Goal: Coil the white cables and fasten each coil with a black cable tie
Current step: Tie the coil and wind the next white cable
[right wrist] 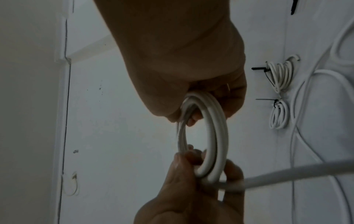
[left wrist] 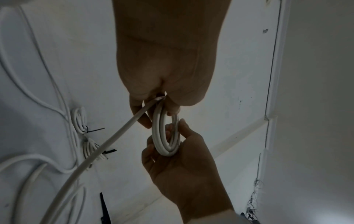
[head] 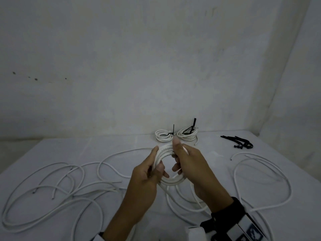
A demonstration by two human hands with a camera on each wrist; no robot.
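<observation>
Just above the near middle of the table (head: 52, 150), the coil being wound (head: 169, 164) stands upright between both hands. The left hand (head: 147, 178) has its grip curled round the coil's left side, thumb on the outside and fingers through the ring; the right hand (head: 192, 164) has its grip clamped on the right side, thumb raised at the top. From the left hand's side a free tail (left wrist: 107, 144) runs down to the table, so winding looks unfinished. To do this well, I would keep one hand pinching all turns flat together while the other feeds each new loop at the same width, letting the tail slide without twisting; a loosened pinch would likely let the stiff turns spring apart. Loose white cables (head: 52, 193) sprawl toward the near left corner, and more loops (head: 271, 181) lie at the right edge, so the tail may snag there. Further back, spare black cable ties (head: 239, 142) wait near the far right corner, and two finished coils (head: 163, 135) (head: 187, 134) sit tied at the far edge.
</observation>
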